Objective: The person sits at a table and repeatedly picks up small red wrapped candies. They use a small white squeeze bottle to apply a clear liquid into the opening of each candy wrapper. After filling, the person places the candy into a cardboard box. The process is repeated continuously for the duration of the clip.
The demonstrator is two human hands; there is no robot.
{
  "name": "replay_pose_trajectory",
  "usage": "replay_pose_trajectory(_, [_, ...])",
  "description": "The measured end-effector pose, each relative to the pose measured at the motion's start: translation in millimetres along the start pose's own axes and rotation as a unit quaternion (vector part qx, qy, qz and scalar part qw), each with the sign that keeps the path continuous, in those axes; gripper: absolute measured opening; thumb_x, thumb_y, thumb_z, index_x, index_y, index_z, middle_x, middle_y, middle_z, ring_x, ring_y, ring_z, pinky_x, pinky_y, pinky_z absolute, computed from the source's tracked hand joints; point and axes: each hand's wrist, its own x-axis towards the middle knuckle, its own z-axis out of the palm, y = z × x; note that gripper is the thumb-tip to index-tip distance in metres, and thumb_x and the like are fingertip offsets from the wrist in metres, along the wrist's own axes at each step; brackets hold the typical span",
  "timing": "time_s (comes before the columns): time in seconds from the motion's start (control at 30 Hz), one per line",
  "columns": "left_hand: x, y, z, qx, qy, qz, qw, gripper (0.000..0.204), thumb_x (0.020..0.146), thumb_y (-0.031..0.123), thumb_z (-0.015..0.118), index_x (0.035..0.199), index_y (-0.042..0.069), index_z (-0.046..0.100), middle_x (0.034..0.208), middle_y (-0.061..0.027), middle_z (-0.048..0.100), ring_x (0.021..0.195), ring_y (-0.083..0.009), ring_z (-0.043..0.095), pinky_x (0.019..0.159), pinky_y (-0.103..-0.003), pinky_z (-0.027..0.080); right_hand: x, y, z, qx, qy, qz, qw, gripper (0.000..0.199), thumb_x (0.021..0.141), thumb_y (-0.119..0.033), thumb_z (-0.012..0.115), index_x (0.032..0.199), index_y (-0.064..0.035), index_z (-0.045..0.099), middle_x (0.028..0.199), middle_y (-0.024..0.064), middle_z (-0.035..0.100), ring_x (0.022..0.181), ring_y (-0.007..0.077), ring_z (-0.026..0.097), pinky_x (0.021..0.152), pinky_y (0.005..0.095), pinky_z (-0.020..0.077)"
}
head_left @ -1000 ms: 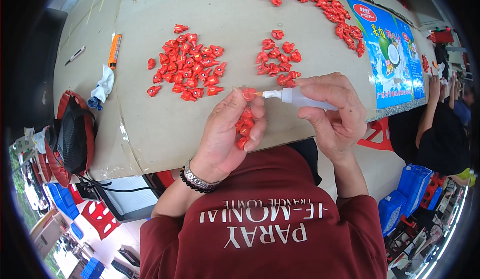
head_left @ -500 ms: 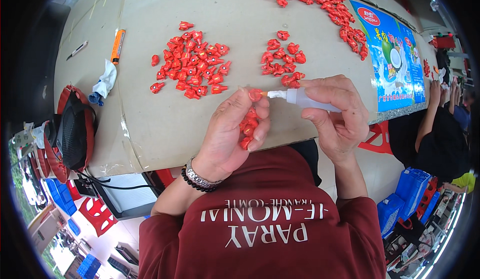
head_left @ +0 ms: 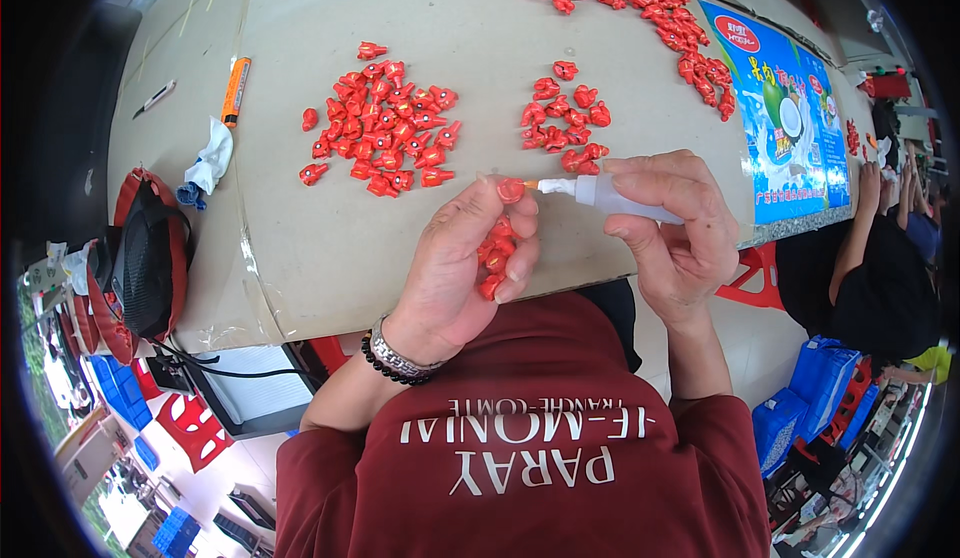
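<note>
Between thumb and index finger my left hand (head_left: 460,253) pinches a small red figurine part (head_left: 511,190). Several more red parts (head_left: 495,258) are cupped in its palm under the curled fingers. My right hand (head_left: 680,223) grips a translucent white squeeze bottle (head_left: 625,201), held on its side. The bottle's thin tip points left, at or very close to the pinched part; whether they touch I cannot tell. Just beyond my hands lies a small cluster of red parts (head_left: 560,123), and a larger pile (head_left: 385,128) lies to its left.
A long spread of red parts (head_left: 660,13) lies at the far right, beside a blue printed sheet (head_left: 785,108). On the left are an orange tube (head_left: 236,93), a crumpled tissue (head_left: 212,158), a pen (head_left: 154,100) and a black mesh-covered object (head_left: 150,258). Another person's arm (head_left: 858,223) shows at right.
The bottle tip has shifted very slightly right, away from the pinched red part. Both hands otherwise keep their grip and place.
</note>
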Motion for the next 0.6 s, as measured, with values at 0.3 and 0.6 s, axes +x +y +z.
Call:
replay_pose_trajectory(0.3, [-0.3,1.1,2.8,0.007,0.024,0.034,0.999,0.028,0.097,0.031,0.046,0.097,0.005,0.055,0.082,-0.0028,0.056,0.056,-0.0109,0.048,0.04,-0.022,0.033,1.1,-0.5,-5.3,-0.013,0.004,-0.02,1.0,0.029,0.07,-0.001,0.074,0.095,0.0036,0.06,0.088,0.0163,0.065,0.08,0.0243,0.066,0.064,0.0284,0.0542])
replay_pose_trajectory(0.6, [-1.8,2.6,3.4,0.014,0.01,0.039,0.999,0.02,0.095,0.024,0.051,0.1,0.004,0.054,0.085,-0.0037,0.056,0.057,-0.0107,0.048,0.041,-0.021,0.034,1.7,-2.8,-3.0,0.001,0.008,-0.002,1.0,0.029,0.068,0.001,0.074,0.094,0.0035,0.06,0.088,0.0163,0.065,0.08,0.0234,0.065,0.064,0.0286,0.0543])
